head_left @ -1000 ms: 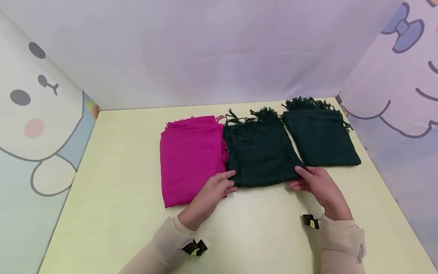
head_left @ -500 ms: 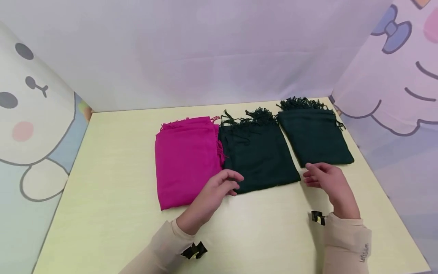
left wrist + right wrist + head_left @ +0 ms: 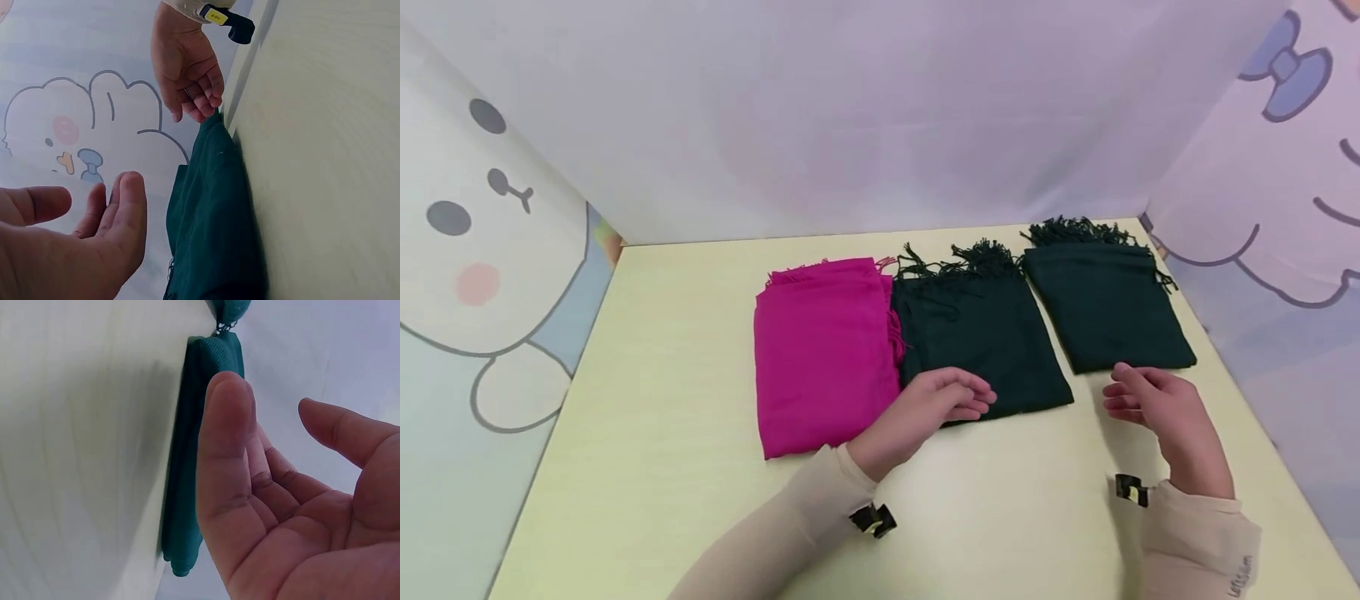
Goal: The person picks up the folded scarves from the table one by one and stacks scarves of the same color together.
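Note:
Three folded, fringed scarves lie side by side on the table: a magenta scarf at the left, a dark green scarf in the middle and another dark green scarf at the right. My left hand hovers over the front edge of the middle scarf, fingers loosely bent and holding nothing; it hides part of that edge. My right hand is just in front of the right scarf's near edge, also holding nothing. In the right wrist view a gap shows between thumb and fingers of the right hand.
The pale yellow table runs up to a white cloth wall at the back. Side panels carry cartoon animals. The magenta scarf's right side meets the middle scarf, while a narrow gap separates the two green ones.
Both hands have let go of the middle green scarf's near corners. The left hand has shifted right along its front edge, and the right hand has moved right, before the right scarf.

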Motion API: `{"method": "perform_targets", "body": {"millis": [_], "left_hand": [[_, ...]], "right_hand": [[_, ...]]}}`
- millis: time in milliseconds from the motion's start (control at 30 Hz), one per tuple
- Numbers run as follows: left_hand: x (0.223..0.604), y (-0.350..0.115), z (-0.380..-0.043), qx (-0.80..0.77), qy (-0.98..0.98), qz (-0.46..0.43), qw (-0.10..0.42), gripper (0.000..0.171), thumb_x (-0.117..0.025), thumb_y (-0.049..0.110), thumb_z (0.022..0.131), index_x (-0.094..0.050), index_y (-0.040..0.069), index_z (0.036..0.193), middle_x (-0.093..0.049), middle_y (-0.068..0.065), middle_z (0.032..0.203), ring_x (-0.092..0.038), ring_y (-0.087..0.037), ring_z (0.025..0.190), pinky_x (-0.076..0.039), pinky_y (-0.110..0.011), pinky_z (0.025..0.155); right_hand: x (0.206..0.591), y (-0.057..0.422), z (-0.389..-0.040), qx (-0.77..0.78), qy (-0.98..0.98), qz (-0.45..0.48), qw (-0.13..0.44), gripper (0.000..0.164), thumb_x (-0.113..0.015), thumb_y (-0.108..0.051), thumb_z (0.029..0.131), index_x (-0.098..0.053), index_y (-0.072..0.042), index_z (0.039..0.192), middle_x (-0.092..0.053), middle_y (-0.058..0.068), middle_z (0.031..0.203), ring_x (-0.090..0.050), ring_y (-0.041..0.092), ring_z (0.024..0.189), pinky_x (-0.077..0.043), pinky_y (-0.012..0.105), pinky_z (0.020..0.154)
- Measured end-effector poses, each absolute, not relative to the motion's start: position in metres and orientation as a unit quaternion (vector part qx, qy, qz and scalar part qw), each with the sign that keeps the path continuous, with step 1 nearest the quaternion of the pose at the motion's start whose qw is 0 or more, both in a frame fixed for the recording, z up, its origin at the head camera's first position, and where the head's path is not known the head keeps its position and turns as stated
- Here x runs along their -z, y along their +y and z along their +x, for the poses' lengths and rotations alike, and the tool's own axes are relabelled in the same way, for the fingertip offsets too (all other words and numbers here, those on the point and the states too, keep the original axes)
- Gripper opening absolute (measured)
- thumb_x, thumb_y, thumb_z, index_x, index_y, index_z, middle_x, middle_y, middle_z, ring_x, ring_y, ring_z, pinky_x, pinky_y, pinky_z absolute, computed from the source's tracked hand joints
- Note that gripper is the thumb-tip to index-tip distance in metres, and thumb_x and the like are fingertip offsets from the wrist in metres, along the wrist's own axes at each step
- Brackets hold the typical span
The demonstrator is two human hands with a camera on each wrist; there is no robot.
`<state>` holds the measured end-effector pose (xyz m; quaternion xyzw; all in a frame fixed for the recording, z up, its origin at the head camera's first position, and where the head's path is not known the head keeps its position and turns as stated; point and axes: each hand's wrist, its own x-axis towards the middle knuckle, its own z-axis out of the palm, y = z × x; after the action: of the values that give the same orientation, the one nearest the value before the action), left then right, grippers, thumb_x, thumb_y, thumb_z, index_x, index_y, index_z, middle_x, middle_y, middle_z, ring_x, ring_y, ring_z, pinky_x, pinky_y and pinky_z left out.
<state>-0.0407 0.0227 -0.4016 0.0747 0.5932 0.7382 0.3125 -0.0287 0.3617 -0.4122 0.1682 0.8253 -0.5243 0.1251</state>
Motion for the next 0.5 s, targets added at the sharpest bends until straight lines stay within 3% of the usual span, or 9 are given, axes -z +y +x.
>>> {"method": "perform_targets", "body": {"millis": [333, 500], "left_hand": [[0.404, 0.084, -0.065, -0.728, 0.606, 0.074, 0.312, 0.031, -0.052, 0.016, 0.104, -0.062, -0.001, 0.127, -0.068, -0.007, 0.118, -0.066, -0.026, 0.112, -0.053, -0.029, 0.094], [0.405, 0.109, -0.079, -0.746, 0.58, 0.04, 0.325, 0.037, -0.049, 0.025, 0.106, -0.062, -0.003, 0.125, -0.069, -0.012, 0.118, -0.066, -0.028, 0.112, -0.054, -0.033, 0.094]], "right_hand": [[0.407, 0.375, -0.028, 0.515, 0.831, 0.175, 0.117, 0.071, -0.05, -0.05, 0.101, -0.044, 0.011, 0.136, -0.071, -0.011, 0.092, -0.071, 0.011, 0.083, -0.059, 0.024, 0.073], [0.404, 0.384, -0.031, 0.519, 0.827, 0.18, 0.115, 0.069, -0.051, -0.05, 0.1, -0.044, 0.009, 0.135, -0.072, -0.013, 0.091, -0.072, 0.01, 0.083, -0.059, 0.023, 0.072]]}}
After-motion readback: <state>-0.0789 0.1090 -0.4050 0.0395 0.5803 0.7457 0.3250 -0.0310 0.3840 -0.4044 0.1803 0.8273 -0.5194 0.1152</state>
